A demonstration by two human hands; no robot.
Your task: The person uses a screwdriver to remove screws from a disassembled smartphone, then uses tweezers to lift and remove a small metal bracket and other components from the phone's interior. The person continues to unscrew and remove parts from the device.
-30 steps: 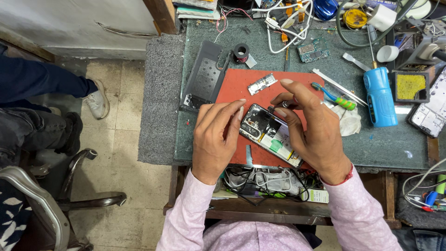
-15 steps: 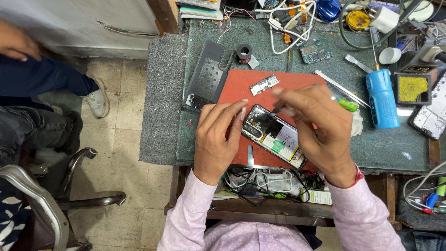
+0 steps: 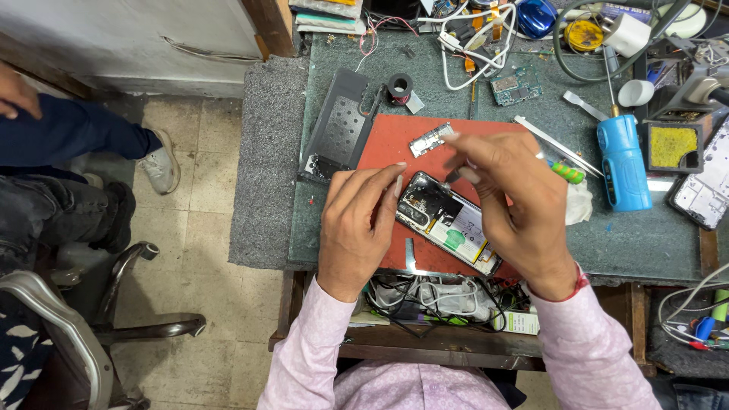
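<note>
Opened phone [image 3: 448,224] on red mat [image 3: 387,144], near bench edge. Left hand [image 3: 357,224] flat, open, steadying it; right hand [image 3: 516,201] pinching a tool, cluttered right side.

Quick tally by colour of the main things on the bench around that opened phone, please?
Red: 1, work mat
Blue: 1, cylinder-shaped tool
Grey: 1, back cover
Black: 2, opened phone, tape roll
Green: 1, circuit board
Total: 6
</note>
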